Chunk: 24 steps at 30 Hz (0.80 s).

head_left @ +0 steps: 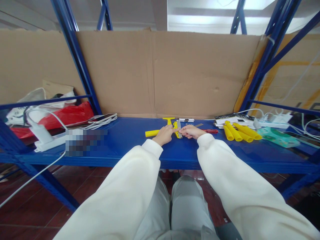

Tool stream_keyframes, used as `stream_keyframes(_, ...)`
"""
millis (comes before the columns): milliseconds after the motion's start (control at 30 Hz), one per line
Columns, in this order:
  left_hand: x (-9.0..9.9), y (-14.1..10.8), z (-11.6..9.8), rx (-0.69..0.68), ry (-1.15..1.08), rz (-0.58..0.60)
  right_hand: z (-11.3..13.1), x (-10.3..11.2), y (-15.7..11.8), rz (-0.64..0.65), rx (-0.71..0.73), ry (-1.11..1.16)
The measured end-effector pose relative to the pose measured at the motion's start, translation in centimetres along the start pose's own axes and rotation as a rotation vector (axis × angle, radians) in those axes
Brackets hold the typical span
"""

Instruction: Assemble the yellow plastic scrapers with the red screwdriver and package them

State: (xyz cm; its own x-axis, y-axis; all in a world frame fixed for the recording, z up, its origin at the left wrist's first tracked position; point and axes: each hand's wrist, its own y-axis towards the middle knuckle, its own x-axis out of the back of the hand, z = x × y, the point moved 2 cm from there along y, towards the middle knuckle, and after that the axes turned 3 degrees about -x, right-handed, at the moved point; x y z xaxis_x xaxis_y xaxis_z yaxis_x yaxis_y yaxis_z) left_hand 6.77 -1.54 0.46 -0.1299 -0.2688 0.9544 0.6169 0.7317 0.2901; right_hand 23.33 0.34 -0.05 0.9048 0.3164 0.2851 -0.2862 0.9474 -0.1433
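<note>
In front of me, both hands meet at a yellow piece (175,125) with a flat metal blade (179,129) along its right side; it looks like a scraper head. My left hand (164,134) is closed on the yellow piece from the left. Pinched at the blade's right edge are the fingers of my right hand (190,131); what they hold, if anything, is too small to make out. A yellow tube (151,133) sticks out left of my left hand, and a yellow T-shaped part (169,119) lies just beyond it. Right of my right hand lies a red-handled tool (210,131).
Several yellow tubes (240,133) lie right on the blue shelf (132,141), beside a green packet (278,136) and white cables. A thin metal strip (199,125) lies behind my right hand. A cardboard wall (187,76) closes the back. A white power strip (53,140) stands left.
</note>
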Motion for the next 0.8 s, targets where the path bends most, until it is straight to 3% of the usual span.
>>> stream_keyframes(367,-0.28,0.28,0.32,0.022,0.056,-0.014,-0.26,0.18,0.32,0.052,0.041,-0.017)
stream_keyframes(800,-0.03,0.02,0.28,0.08,0.046,-0.021,-0.27,0.17,0.61,0.073,0.042,0.134)
